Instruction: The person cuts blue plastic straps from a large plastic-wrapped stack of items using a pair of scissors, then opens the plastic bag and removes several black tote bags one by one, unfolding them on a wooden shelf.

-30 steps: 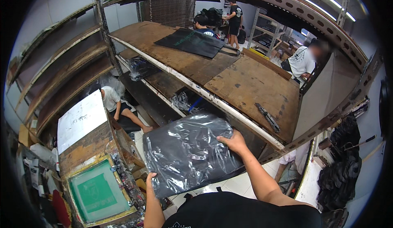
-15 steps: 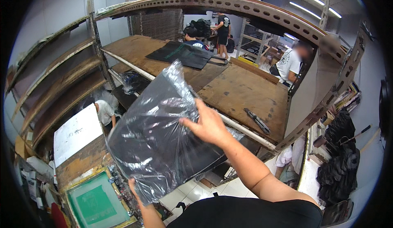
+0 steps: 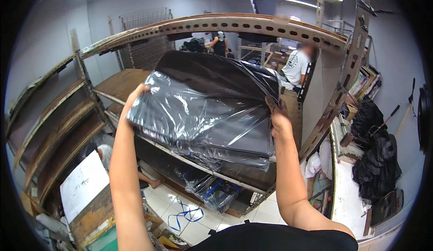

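A wide, flat black bundle in crinkled clear plastic (image 3: 194,111) is held up in front of the shelf rack. Its far part (image 3: 203,70) looks darker and less glossy than the part nearer me. My left hand (image 3: 136,95) grips the left edge, mostly with the fingers hidden behind the plastic. At the opposite edge my right hand (image 3: 278,116) has its fingers closed on the plastic, which bunches into folds there. Most of the brown shelf board (image 3: 119,86) lies hidden behind the bundle.
Plastic-wrapped black packs (image 3: 214,192) sit on the lower shelf. A blue strap (image 3: 185,216) lies on the tiled floor. To the left, a white board (image 3: 85,183) rests on a worktable. Black items hang (image 3: 376,161) at right. Other people work beyond the rack.
The bundle has been lifted and turned level, now spanning the shelf. My right hand has shifted from its upper surface to the right edge, my left hand up to the left edge.
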A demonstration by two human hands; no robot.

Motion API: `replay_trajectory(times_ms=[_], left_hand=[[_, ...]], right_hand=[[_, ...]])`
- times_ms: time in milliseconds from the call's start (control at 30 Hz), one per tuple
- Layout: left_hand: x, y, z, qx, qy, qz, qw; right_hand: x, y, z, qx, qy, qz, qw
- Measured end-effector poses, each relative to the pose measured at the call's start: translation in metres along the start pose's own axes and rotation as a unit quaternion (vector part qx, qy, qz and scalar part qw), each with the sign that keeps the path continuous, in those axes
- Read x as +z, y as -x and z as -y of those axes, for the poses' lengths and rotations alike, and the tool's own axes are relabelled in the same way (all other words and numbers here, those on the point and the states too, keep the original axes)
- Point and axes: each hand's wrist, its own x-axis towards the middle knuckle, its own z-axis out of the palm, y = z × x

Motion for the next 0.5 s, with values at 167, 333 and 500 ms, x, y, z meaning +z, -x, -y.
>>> replay_trajectory(times_ms=[167, 333, 500], left_hand=[[0.02, -0.089, -0.01, 0.318, -0.152, -0.335, 0.874], [0.08, 0.017, 0.059, 0.247, 0.036, -0.201, 0.947], [0.166, 0.123, 0.145, 0.062, 0.01, 0.044, 0.997]], right_hand=[[-0.001, 0.012, -0.029, -0.032, -0.008, -0.13, 0.991], [-0.004, 0.026, -0.041, 0.028, -0.116, -0.033, 0.992], [0.029, 0.058, -0.011, -0.033, -0.158, 0.042, 0.986]])
